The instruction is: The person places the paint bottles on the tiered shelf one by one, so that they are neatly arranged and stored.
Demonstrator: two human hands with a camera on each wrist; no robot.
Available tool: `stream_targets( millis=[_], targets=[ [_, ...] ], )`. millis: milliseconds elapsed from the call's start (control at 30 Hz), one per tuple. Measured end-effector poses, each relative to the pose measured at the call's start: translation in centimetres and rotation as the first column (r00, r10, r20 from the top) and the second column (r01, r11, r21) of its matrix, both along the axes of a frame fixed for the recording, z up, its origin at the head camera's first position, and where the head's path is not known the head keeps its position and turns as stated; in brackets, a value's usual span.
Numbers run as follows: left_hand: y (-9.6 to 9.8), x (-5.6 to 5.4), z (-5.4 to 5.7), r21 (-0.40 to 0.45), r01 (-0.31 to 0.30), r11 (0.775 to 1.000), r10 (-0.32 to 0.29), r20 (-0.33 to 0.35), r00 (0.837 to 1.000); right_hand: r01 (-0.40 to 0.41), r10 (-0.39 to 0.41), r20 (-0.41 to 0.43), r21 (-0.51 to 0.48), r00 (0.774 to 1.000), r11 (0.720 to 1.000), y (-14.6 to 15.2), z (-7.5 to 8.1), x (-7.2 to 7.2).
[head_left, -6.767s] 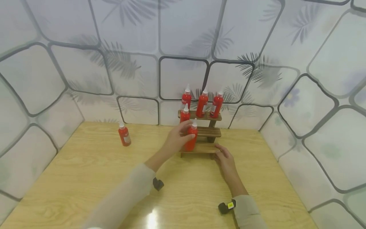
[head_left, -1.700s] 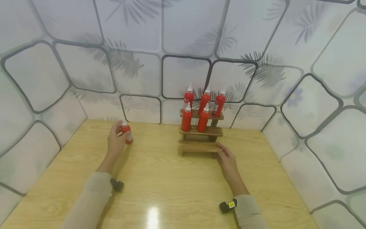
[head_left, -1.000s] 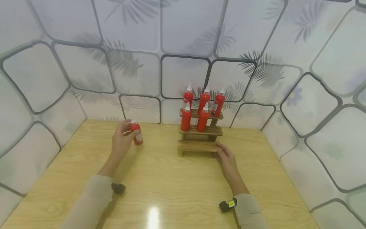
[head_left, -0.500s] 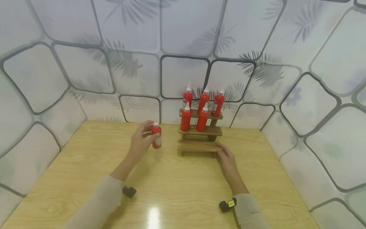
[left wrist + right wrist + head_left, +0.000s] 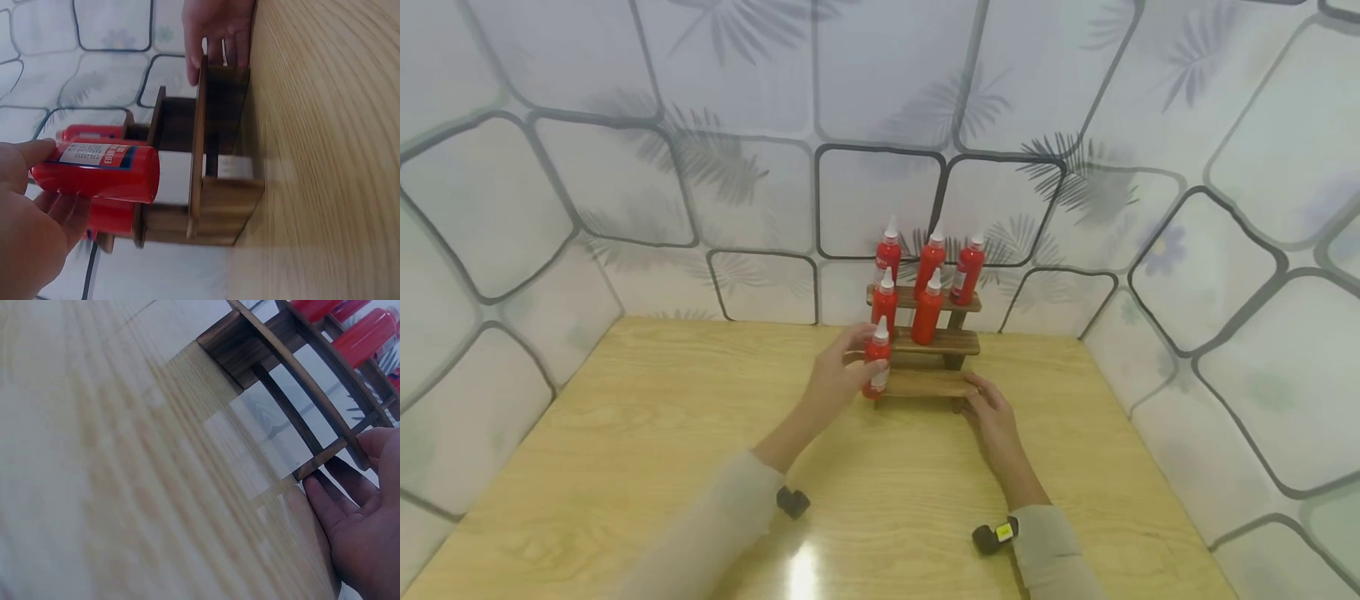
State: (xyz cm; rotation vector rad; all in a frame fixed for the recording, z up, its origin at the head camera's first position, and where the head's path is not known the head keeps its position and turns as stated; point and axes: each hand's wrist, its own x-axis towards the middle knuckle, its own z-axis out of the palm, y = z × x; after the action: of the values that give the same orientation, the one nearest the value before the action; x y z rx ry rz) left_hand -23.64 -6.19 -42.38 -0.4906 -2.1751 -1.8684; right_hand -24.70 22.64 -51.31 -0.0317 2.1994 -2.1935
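Observation:
My left hand (image 5: 837,375) grips a red squeeze bottle (image 5: 877,379) with a white pointed nozzle, held upright at the left end of a three-step wooden display stand (image 5: 932,383). In the left wrist view a gap shows between the bottle's base (image 5: 150,175) and the lowest step (image 5: 197,150). At the stand's right end, my right hand (image 5: 992,408) holds the lowest step, its thumb on the board and fingers beneath, as the right wrist view shows. Two similar red bottles (image 5: 927,318) stand on the middle step, the left one partly hidden by the held bottle.
Three more red bottles (image 5: 967,275) line the top step. The stand rests on a light wood-grain table (image 5: 700,433), close to a patterned wall covering (image 5: 880,200) behind. More of that covering rises at both sides.
Earlier my left hand had a bottle near the stand's front; that one now stands on the middle step. It then took the lone bottle at left and carried it right. My right hand stayed put.

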Motion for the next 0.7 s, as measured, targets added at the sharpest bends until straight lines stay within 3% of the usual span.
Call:
stream_targets(
  millis=[333, 700],
  targets=[
    [5.4, -1.3, 0.6, -0.04, 0.078, 0.996, -0.078, 0.006, 0.997, 0.01, -0.01, -0.014, -0.013, 1.0, 1.0, -0.4, 0.2, -0.1],
    [10.3, -3.2, 2.5, -0.106, 0.027, 0.994, -0.033, -0.055, 0.998, -0.021, 0.02, -0.03, -0.023, 0.999, 1.0, 0.1, 0.1, 0.0]
  ],
)
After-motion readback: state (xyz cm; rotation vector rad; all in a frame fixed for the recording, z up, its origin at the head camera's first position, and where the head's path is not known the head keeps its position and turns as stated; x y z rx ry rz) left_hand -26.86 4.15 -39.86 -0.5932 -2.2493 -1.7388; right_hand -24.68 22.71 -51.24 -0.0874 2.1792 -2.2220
